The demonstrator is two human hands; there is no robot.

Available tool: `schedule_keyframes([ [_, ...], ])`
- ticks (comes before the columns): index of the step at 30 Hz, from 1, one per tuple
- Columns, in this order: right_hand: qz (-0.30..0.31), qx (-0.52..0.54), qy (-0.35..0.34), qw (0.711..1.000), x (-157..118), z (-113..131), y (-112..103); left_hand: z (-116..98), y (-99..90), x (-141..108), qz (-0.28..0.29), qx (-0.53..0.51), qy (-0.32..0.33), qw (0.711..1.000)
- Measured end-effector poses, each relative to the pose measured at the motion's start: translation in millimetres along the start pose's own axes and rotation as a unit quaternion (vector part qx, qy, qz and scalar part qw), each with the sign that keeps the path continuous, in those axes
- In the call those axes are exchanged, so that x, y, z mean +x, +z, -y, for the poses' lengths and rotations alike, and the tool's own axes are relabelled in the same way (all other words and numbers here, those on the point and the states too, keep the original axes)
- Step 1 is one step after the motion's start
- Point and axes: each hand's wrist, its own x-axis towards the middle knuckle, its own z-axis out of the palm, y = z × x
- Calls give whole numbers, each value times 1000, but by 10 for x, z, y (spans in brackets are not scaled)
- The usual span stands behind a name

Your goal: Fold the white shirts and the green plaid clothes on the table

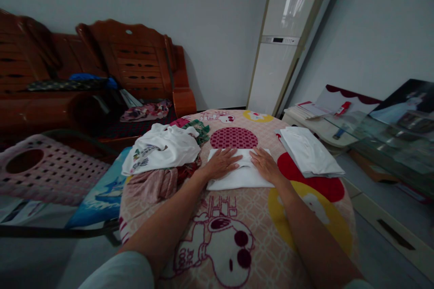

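A white garment [240, 178], folded into a flat rectangle, lies in the middle of the round table. On its left half my left hand [222, 163] rests flat, fingers stretched toward the centre. My right hand [264, 164] presses flat on the right half with its fingers spread. To the left sits a loose heap of clothes: a crumpled white shirt [166, 146] with dark print on top, and a dusty pink cloth [154, 185] under it. Over on the right lies a folded white stack [307, 151] of cloth.
A patterned cloth [233, 248] with cartoon dogs covers the table. A woven chair [50, 176] with a blue cushion [105, 194] stands at the left, wooden seats [135, 63] behind it. A tall white air conditioner [281, 54] is at the back; a glass shelf [389, 140] is at the right.
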Motion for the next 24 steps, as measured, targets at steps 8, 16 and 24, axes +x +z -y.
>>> schedule_keyframes([
  [8, -2, 5, 9, 1000, -20, -25, 15, 194, -40, -43, -71, -49, -85, 993],
  [16, -3, 10, 16, 1000, -26, -16, 20, 348, 141, -64, -60, -17, -108, 992],
  [24, -139, 21, 100, 985, -87, -144, -9, 438, 102, -3, -160, 5, -227, 960],
])
